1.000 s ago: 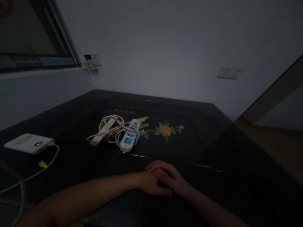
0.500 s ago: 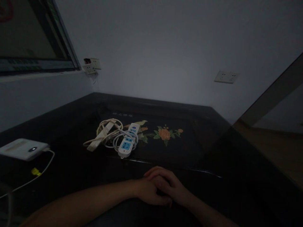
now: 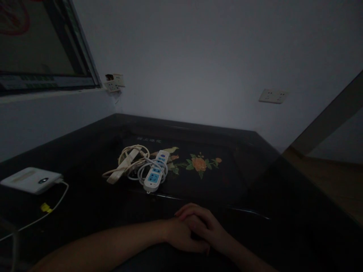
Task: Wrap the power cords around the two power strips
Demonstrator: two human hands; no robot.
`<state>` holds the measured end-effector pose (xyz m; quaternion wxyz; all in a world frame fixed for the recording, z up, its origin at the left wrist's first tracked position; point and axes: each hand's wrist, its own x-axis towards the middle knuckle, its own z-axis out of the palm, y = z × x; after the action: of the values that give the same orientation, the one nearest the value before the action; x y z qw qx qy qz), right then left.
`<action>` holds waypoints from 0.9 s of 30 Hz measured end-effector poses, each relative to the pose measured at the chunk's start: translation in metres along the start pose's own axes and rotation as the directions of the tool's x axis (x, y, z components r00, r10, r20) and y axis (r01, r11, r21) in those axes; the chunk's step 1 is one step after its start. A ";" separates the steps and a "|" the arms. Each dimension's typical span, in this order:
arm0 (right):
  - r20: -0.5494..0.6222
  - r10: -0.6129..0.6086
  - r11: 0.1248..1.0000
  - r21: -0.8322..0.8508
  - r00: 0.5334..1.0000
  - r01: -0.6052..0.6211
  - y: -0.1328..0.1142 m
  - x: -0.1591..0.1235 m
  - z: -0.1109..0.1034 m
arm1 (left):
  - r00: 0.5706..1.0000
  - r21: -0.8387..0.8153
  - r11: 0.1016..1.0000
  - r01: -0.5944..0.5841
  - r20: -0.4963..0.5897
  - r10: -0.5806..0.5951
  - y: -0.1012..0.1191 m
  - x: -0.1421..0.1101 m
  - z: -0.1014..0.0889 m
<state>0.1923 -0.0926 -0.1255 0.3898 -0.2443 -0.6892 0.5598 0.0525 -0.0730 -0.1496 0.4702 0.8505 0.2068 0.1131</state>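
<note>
My two hands rest together near the front edge of a black table point(image 3: 119, 207). My right hand point(image 3: 206, 226) lies over my left hand point(image 3: 183, 234), its fingers folded across the back of it. Of my left hand, the back and thumb show; its other fingers are hidden beneath my right hand. Beyond them lies a white power strip point(image 3: 153, 181) with blue sockets, its grey cord coiled around it. Beside that is a second, cream power strip point(image 3: 121, 169) with a tangled cord. Neither hand touches these strips.
At the left lies a white box-shaped device point(image 3: 28, 179) with a plugged-in white cable point(image 3: 61, 200) bearing a yellow tag point(image 3: 45, 207). Wall sockets point(image 3: 272, 96) and corner sockets point(image 3: 113, 85) sit above the table. A flower picture point(image 3: 199, 164) decorates the tabletop.
The camera view has shifted slightly, so everything on the table appears lower in the picture. My hands stay folded together, and the power strips have not moved on the table.
</note>
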 end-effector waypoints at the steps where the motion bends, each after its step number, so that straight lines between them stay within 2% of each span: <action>1: -0.002 -0.001 1.000 -0.001 1.000 0.001 0.000 0.000 0.000 | 1.000 -0.003 1.000 -0.007 0.003 0.007 0.001 0.000 0.000; 21: -0.007 0.019 1.000 -0.021 1.000 -0.019 0.000 0.000 0.001 | 1.000 -0.044 0.999 0.017 0.023 -0.016 0.005 0.002 0.000; 27: -0.013 0.017 0.999 -0.031 1.000 -0.017 -0.001 0.002 0.001 | 0.996 -0.052 0.995 -0.086 0.006 0.087 0.003 0.003 0.000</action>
<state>0.1910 -0.0920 -0.1243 0.3855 -0.2598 -0.6933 0.5507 0.0555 -0.0730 -0.1467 0.4877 0.8466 0.1648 0.1354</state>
